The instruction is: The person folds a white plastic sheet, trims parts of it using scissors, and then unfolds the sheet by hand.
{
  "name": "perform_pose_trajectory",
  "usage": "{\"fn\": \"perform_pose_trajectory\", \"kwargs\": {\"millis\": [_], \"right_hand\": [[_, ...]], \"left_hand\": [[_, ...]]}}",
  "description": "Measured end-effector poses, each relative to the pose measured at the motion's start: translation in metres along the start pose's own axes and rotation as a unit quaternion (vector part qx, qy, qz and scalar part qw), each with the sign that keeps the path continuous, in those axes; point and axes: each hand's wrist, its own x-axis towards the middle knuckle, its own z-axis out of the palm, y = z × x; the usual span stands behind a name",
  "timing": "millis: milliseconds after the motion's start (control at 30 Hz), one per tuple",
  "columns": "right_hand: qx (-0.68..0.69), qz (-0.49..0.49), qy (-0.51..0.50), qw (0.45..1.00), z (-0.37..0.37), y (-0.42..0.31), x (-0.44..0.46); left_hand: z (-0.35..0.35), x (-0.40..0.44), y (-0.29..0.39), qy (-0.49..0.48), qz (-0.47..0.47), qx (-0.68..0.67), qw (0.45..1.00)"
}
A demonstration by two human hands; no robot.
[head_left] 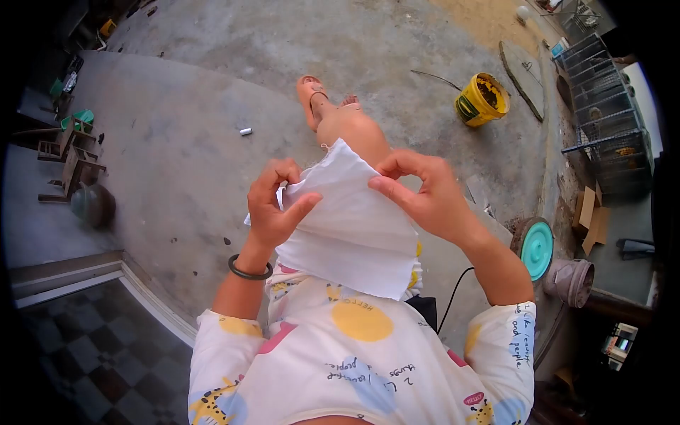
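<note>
A piece of white cloth [347, 219] hangs spread over my lap, with a frayed edge and loose threads at its top corner. My right hand [421, 188] pinches its upper right edge between thumb and forefinger. On the other side, my left hand [276, 202] has its fingers curled on the left edge, the thumb pointing toward the middle of the cloth. A dark bangle [250, 268] circles my left wrist. Below the cloth's lower edge is my printed shirt [354, 368].
A small white cylinder [246, 132] lies on the concrete floor [191, 92]. A yellow bucket [482, 100] stands ahead to the right, near a curved stick [520, 81]. Wooden stools [78, 163] are at far left; a wire cage [609, 113], a cardboard box [591, 218] and a teal lid [536, 249] sit at right.
</note>
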Motion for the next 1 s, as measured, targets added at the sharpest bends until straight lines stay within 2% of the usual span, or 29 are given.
{"fn": "perform_pose_trajectory", "kwargs": {"millis": [67,133,233,300,400,467,533,633,733,900,1000], "right_hand": [[-0.050,-0.064,0.061,0.995,0.013,-0.001,-0.002],[-0.120,-0.143,0.123,0.975,0.023,-0.004,-0.001],[-0.146,-0.222,0.150,0.952,0.030,-0.006,0.003],[-0.126,-0.203,0.168,0.956,0.032,-0.014,0.003],[-0.079,-0.128,0.165,0.975,0.036,-0.013,-0.007],[-0.068,-0.112,0.154,0.979,0.040,0.000,-0.013],[-0.083,-0.143,0.142,0.976,0.046,0.018,-0.020],[-0.099,-0.179,0.177,0.963,0.052,0.020,-0.023],[-0.068,-0.134,0.188,0.971,0.058,0.012,-0.025],[-0.064,-0.154,0.194,0.967,0.063,0.015,-0.027],[-0.050,-0.155,0.205,0.965,0.065,0.021,-0.029]], "left_hand": [[0.011,0.020,0.032,-0.014,-0.034,-0.060,0.998],[0.015,0.038,0.053,-0.042,-0.047,-0.029,0.998],[0.007,0.059,0.062,-0.133,-0.034,0.116,0.984],[-0.008,0.069,0.066,-0.230,-0.035,0.159,0.959],[-0.012,0.075,0.073,-0.238,-0.009,0.172,0.956],[-0.019,0.072,0.070,-0.233,-0.022,0.131,0.964],[-0.026,0.068,0.064,-0.233,-0.029,0.101,0.967],[-0.030,0.067,0.064,-0.240,-0.036,0.091,0.966],[-0.030,0.067,0.075,-0.246,-0.050,0.118,0.961],[-0.041,0.074,0.074,-0.270,-0.042,0.149,0.950],[-0.026,0.073,0.080,-0.216,-0.025,0.188,0.958]]}}
